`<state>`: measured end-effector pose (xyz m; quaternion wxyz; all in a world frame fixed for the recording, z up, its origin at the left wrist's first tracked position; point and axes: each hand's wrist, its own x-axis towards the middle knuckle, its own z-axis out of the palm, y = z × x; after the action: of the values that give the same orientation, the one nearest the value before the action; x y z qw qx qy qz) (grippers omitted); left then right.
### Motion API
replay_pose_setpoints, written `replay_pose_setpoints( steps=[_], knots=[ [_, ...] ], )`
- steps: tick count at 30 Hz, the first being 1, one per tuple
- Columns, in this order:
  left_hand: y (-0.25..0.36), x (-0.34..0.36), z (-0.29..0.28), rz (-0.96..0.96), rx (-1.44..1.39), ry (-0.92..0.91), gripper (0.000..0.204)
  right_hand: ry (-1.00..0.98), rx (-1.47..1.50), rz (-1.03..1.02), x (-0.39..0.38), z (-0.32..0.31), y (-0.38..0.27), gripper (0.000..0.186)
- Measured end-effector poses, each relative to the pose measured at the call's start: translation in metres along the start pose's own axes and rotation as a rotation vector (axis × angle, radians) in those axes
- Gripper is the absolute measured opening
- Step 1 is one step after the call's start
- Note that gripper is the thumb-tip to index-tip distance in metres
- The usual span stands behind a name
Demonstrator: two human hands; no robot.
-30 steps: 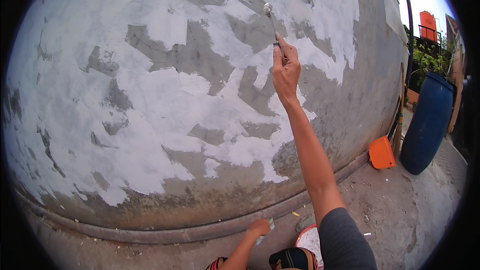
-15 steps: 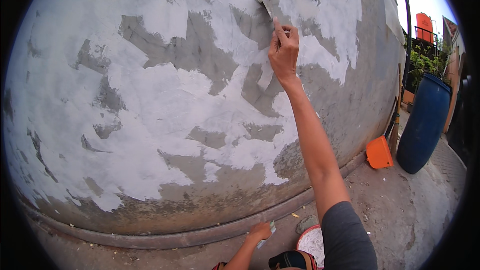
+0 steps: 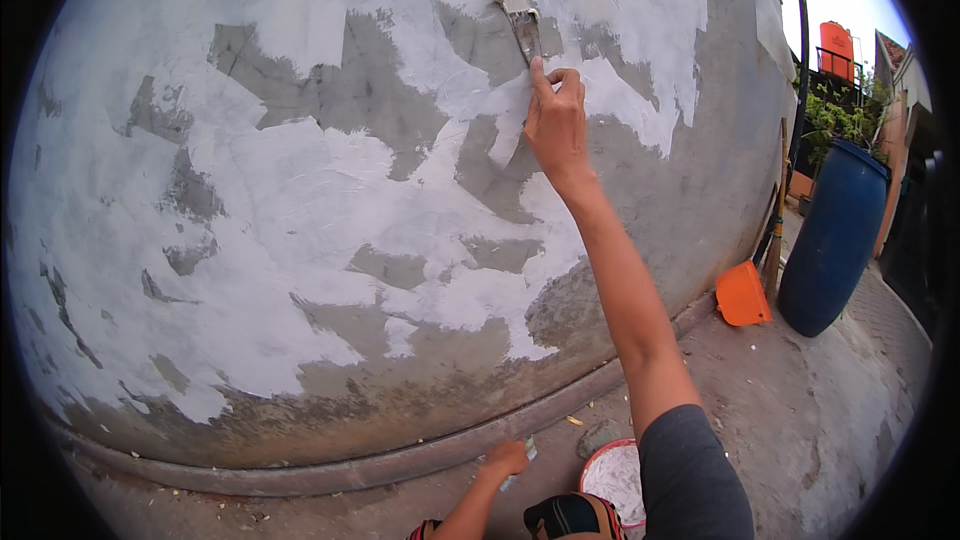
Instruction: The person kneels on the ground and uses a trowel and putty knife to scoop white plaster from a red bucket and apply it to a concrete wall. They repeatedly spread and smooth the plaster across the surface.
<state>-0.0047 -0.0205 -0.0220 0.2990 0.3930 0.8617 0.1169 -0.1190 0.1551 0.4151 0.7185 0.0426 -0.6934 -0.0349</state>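
Observation:
My right hand (image 3: pixel 558 125) is raised in front of the wall (image 3: pixel 400 110), closed around the handle of a putty knife (image 3: pixel 522 25). White putty sits on the knife's blade, which points up and to the left against or very near the wall. Uneven white patches cover much of the grey surface, with bare grey showing between them. Low down, my left hand (image 3: pixel 507 458) is closed on a small pale thing, mostly hidden by the fingers. A red-rimmed tub (image 3: pixel 615 485) of white putty stands on the ground, partly behind my right sleeve.
A raised ledge (image 3: pixel 400 470) runs along the wall's foot. Beside the tub lies a grey lump (image 3: pixel 598 437). To the right are an orange dustpan (image 3: pixel 742 295), a broom (image 3: pixel 775 240) leaning at the wall and a tall blue barrel (image 3: pixel 835 240). Dark and tan cloth (image 3: pixel 565 517) shows below.
My right hand and the putty knife have shifted slightly down and left in view, and the blade now shows its putty-covered face. The whole view has shifted a little too.

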Motion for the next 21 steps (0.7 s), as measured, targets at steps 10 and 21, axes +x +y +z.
replay_pose_setpoints(
  steps=[10,21],
  knots=[
    [0.000,-0.006,0.002,-0.014,0.023,0.025,0.041,-0.208,0.952,0.485,0.008,-0.065,-0.006,0.030],
    [0.003,-0.015,-0.001,-0.023,0.027,0.036,0.043,-0.282,0.884,0.752,0.018,-0.021,0.010,0.028]
  ],
)
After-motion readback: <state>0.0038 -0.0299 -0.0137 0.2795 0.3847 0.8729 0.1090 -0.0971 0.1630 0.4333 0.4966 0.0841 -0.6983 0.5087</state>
